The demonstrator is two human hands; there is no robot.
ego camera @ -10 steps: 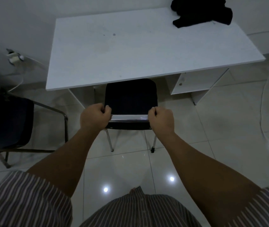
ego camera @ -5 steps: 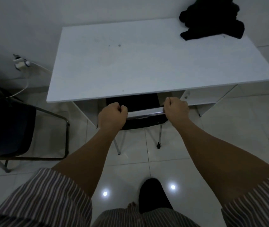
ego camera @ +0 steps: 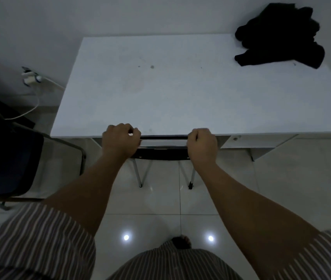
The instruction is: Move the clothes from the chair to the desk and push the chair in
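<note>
A pile of black clothes (ego camera: pixel 279 35) lies on the far right corner of the white desk (ego camera: pixel 170 91). The black chair (ego camera: pixel 162 153) stands under the desk's near edge; only its backrest top and metal legs show, the seat is hidden beneath the desktop. My left hand (ego camera: pixel 121 139) grips the left end of the backrest's top rail. My right hand (ego camera: pixel 202 141) grips its right end. Both fists touch the desk's front edge.
A second dark chair (ego camera: pixel 9 158) with a metal frame stands to the left. A wall plug with a white cable (ego camera: pixel 30 78) is at the left wall. A white shelf unit (ego camera: pixel 261 143) sits under the desk's right side. Glossy tiled floor lies below me.
Both hands have pushed the chair forward under the desk. Its seat, visible a second ago, is now hidden beneath the desktop, and I have stepped closer.
</note>
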